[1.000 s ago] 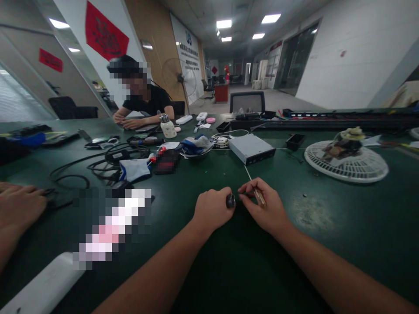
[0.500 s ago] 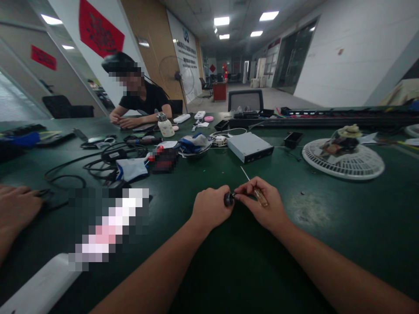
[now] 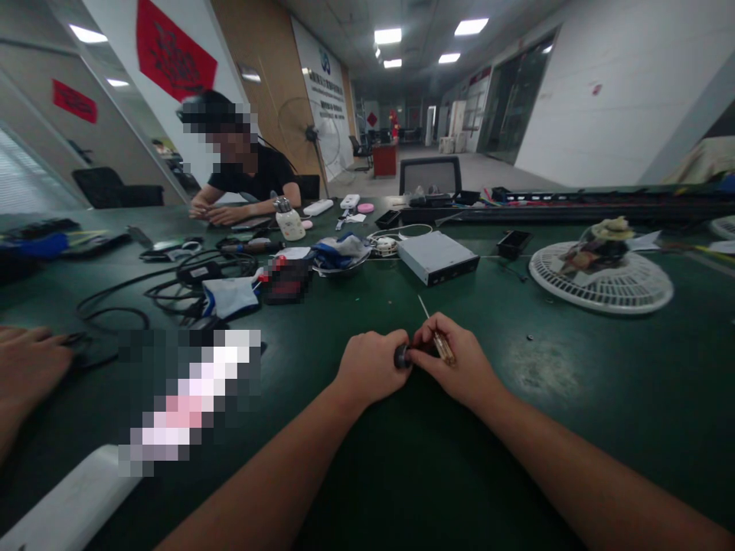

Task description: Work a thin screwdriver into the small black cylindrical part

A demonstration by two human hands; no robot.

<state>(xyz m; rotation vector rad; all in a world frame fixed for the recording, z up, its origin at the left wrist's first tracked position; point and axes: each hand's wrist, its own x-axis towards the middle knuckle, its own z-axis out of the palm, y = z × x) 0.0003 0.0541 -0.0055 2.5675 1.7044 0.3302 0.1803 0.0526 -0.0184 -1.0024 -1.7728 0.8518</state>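
Left hand (image 3: 372, 372) closes around a dark round part (image 3: 401, 356), apparently steadying it.
At the part's three o'clock, right hand (image 3: 458, 357) pinches something too small to tell, screwdriver (image 3: 443, 348) tucked in its grasp toward eleven o'clock, likely freeing fingertips.

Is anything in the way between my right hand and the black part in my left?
Nothing visible: your right hand reaches right up to the black part. The screwdriver it holds points forward, clear of the part.
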